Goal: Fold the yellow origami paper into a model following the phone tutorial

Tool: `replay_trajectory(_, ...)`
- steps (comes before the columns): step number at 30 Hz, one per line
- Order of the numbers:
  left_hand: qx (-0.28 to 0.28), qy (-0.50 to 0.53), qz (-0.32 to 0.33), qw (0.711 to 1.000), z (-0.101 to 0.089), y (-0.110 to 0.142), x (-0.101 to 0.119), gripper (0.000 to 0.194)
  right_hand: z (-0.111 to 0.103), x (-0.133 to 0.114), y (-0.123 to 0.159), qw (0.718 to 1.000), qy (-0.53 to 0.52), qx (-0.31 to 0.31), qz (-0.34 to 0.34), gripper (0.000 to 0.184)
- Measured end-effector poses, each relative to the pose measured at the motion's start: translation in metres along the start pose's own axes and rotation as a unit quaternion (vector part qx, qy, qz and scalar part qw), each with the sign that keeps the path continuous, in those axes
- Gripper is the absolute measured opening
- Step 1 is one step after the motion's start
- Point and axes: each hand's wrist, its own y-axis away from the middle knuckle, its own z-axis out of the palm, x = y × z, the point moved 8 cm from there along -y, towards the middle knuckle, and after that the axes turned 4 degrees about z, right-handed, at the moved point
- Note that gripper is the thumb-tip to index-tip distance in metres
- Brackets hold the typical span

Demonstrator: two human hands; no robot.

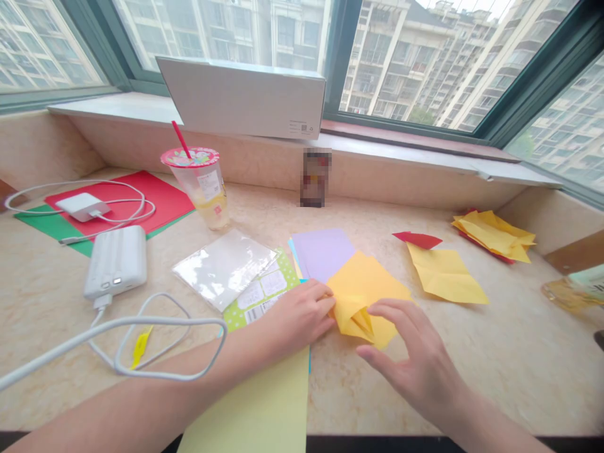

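Observation:
A folded piece of yellow paper (353, 316) lies over a flat orange-yellow sheet (377, 277), with raised creases on its right side. At its left edge, my left hand (306, 311) is closed, the fingertips curled on the folded paper and partly hidden. My right hand (419, 352) is open at the right of the fold, thumb and fingers apart. Its fingertips are close to the paper; whether they touch it I cannot tell. Beneath and beside my left hand are a purple sheet (323, 251), a green dotted packet card (264, 292) and a pale yellow sheet (264, 402).
Left: a drink cup (207, 195) with a straw, a white power bank (117, 261), looping cables, a charger (82, 206), and red paper (141, 195). A clear plastic sleeve (224, 264) lies mid-left. Right: a creased yellow square (446, 277) and crumpled yellow papers (495, 233).

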Motion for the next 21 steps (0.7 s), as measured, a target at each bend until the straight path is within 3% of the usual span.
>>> replay_trajectory(2,0.001,-0.002,0.002,1.000,-0.002,-0.001,0.002,0.012,-0.006,-0.013,-0.006,0.998,0.038,0.019,-0.048,0.047)
replay_trajectory(4,0.003,-0.002,0.006,1.000,-0.003,-0.001,0.003,0.012,-0.001,-0.025,-0.012,0.991,0.074,-0.024,-0.108,0.050)
replay_trajectory(8,-0.020,-0.008,0.029,0.999,-0.005,0.000,0.006,0.012,0.017,-0.024,-0.013,0.973,0.088,-0.151,-0.150,0.032)
replay_trajectory(11,-0.033,-0.019,0.058,0.998,-0.010,0.002,0.009,0.014,0.026,-0.014,0.000,0.966,0.070,-0.196,-0.156,0.022)
replay_trajectory(18,-0.029,0.014,0.150,0.988,-0.018,0.008,0.025,0.025,0.031,0.008,0.010,0.967,0.013,-0.230,-0.112,0.028)
replay_trajectory(21,-0.033,0.011,0.146,0.989,-0.017,0.008,0.025,0.029,0.026,0.034,-0.009,0.986,-0.011,-0.164,-0.018,0.025)
